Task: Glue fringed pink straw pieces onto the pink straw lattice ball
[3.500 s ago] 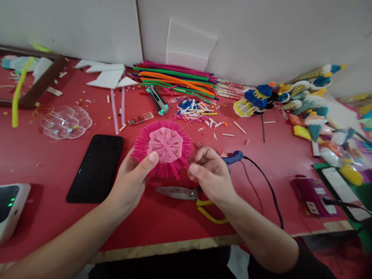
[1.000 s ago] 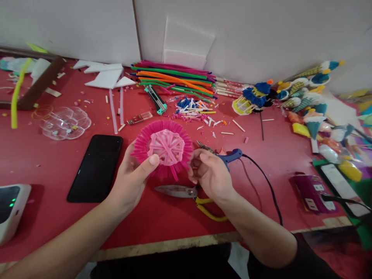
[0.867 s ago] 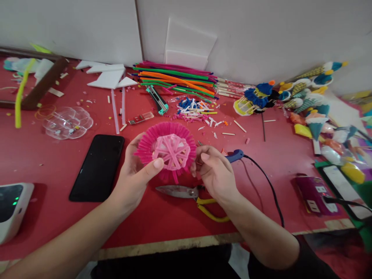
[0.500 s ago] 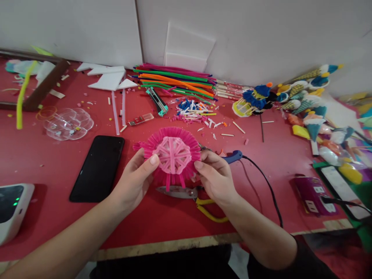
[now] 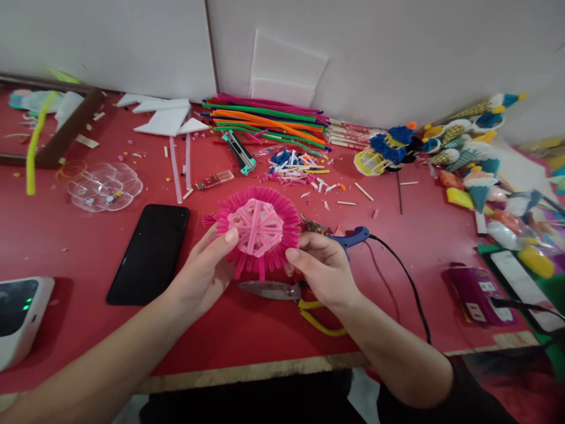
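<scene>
A round pink craft piece [image 5: 256,228] is held up above the table, with pale pink crossed strips in its middle and a fringe of magenta pipe-cleaner-like strips around it. My left hand [image 5: 210,262] pinches its left edge, thumb on the front. At its right edge, my right hand [image 5: 324,265] grips the fringe between thumb and fingers; the fingertips behind are hidden. Under the piece lie scissors [image 5: 315,321] with yellow handles, their blades pointing left. Beyond my right hand rests a blue glue gun [image 5: 353,237] with a black cord, partly covered by the hand.
A black phone [image 5: 150,253] lies left of my hands. At the back are pipe cleaners [image 5: 269,123], a green box cutter [image 5: 238,153] and cut scraps [image 5: 293,165]. Small cone-shaped figures [image 5: 468,141] crowd the right, above a purple power socket [image 5: 481,294]. A clear palette [image 5: 106,187] is far left.
Both hands have turned and tilted the pink piece, shifting it slightly left and up. The grip at both edges continues.
</scene>
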`<state>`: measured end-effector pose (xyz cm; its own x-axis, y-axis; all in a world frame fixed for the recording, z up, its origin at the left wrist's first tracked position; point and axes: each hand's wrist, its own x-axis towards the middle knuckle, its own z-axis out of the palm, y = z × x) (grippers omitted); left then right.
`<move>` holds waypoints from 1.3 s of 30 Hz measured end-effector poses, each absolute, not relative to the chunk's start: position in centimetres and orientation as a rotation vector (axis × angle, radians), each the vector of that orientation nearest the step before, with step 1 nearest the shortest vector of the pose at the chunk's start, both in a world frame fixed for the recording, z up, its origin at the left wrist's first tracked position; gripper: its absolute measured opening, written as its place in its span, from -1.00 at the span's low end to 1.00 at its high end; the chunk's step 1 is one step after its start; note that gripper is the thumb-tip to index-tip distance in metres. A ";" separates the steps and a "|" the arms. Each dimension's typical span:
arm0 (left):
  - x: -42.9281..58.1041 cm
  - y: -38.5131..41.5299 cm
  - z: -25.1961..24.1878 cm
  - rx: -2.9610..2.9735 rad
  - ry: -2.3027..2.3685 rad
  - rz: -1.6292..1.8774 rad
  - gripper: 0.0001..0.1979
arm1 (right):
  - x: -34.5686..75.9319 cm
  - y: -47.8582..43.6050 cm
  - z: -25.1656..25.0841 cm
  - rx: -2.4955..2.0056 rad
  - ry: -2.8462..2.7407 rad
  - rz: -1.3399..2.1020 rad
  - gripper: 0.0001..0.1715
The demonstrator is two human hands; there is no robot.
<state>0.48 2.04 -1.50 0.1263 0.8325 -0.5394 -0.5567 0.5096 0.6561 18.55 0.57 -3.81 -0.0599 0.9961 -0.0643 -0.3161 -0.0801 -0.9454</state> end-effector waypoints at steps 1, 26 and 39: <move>0.5 2.0 -1.5 0.314 1.008 1.042 -0.29 | 18.6 0.5 -3.8 -0.981 -0.964 1.449 -0.64; 0.5 1.7 -1.2 0.426 0.954 1.231 -0.51 | 19.9 1.0 -2.1 -1.219 -1.476 1.118 -0.57; 0.3 2.9 -1.5 0.315 0.912 1.363 -0.71 | 33.0 2.3 -3.9 -1.686 -2.422 0.218 -0.37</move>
<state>0.27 2.86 -1.47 -0.0598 0.9255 -0.3740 -0.6991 0.2286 0.6775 33.04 2.27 -3.86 -0.3397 0.9382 0.0655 0.9115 0.3456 -0.2231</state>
